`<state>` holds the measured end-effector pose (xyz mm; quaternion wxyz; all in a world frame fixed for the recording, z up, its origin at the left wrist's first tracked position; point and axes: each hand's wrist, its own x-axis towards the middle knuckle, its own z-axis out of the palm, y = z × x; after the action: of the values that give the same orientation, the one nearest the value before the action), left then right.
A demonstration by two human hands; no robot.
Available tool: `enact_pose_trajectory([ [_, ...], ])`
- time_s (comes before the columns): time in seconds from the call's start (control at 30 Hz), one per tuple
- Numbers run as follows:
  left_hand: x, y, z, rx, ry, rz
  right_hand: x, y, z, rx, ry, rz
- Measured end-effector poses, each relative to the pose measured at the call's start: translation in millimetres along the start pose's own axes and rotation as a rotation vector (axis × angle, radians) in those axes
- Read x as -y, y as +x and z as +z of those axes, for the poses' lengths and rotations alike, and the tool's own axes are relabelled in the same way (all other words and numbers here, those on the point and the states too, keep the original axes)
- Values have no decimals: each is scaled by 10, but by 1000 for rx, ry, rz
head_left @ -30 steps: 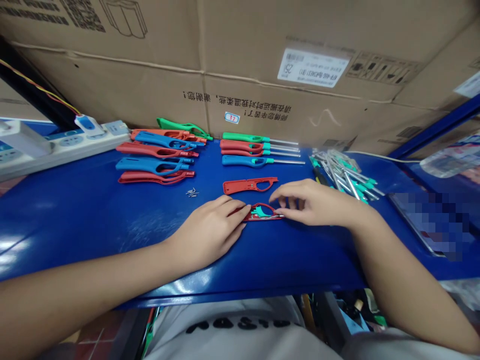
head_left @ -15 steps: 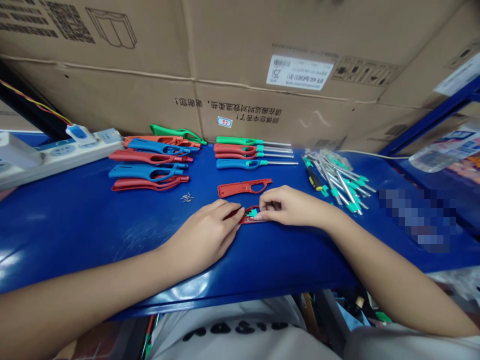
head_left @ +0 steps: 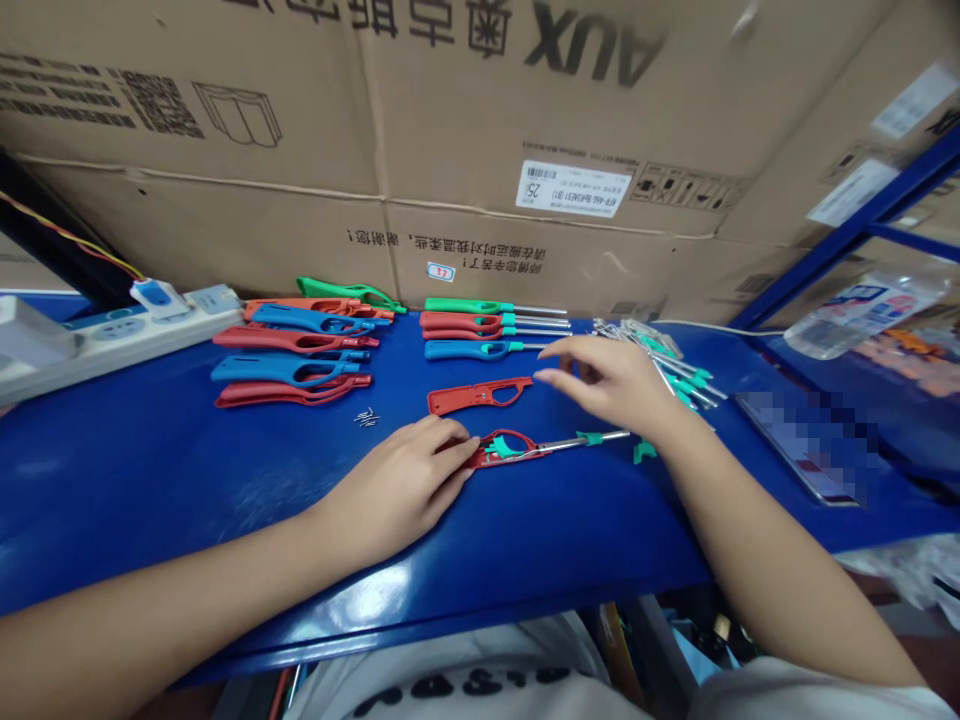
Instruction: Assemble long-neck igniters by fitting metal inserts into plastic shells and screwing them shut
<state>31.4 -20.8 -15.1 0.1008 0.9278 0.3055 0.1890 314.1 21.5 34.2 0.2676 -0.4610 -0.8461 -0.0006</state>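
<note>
My left hand [head_left: 397, 475] pinches the butt end of an open red lighter shell half [head_left: 480, 460], which lies on the blue table. Inside this half sits a teal trigger [head_left: 504, 449], and a metal tube [head_left: 564, 443] with a teal collar runs out to the right. My fingers cover the shell's left end. Behind it lies the matching red shell half [head_left: 465, 398], hollow side up. Above the table to the right, my right hand [head_left: 611, 385] hovers with thumb and fingers apart, holding nothing. A loose teal piece [head_left: 643, 452] rests below it.
Several small screws [head_left: 367, 417] lie left of centre. Lighter handles [head_left: 296, 368] are stacked at the left, near a white power strip [head_left: 165, 325]. Long-tubed lighters [head_left: 465, 349] lie at the back; tube parts [head_left: 694, 380] are piled right, beside a phone [head_left: 787, 450].
My right hand has let go of the trigger area and moved up and right. The metal tube and loose teal piece now show. My left hand keeps its hold.
</note>
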Motion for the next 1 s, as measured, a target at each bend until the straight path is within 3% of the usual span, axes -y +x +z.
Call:
enact_pose_trajectory([
  [0.17, 10, 10, -4, -17, -6, 2, -383, 36, -138, -366, -222, 273],
  [0.3, 26, 10, -8, -25, -21, 12, -802, 8, -242, -444, -293, 375],
  [0.5, 44, 16, -18, -30, -51, 27, -1168, -71, -247, -296, -307, 487],
  [0.8, 44, 29, -20, -28, -53, 23, -1159, -74, 55, -141, -306, 477],
  [1.0, 50, 22, -15, -25, -54, 25, -1163, -85, -131, -203, -329, 527],
])
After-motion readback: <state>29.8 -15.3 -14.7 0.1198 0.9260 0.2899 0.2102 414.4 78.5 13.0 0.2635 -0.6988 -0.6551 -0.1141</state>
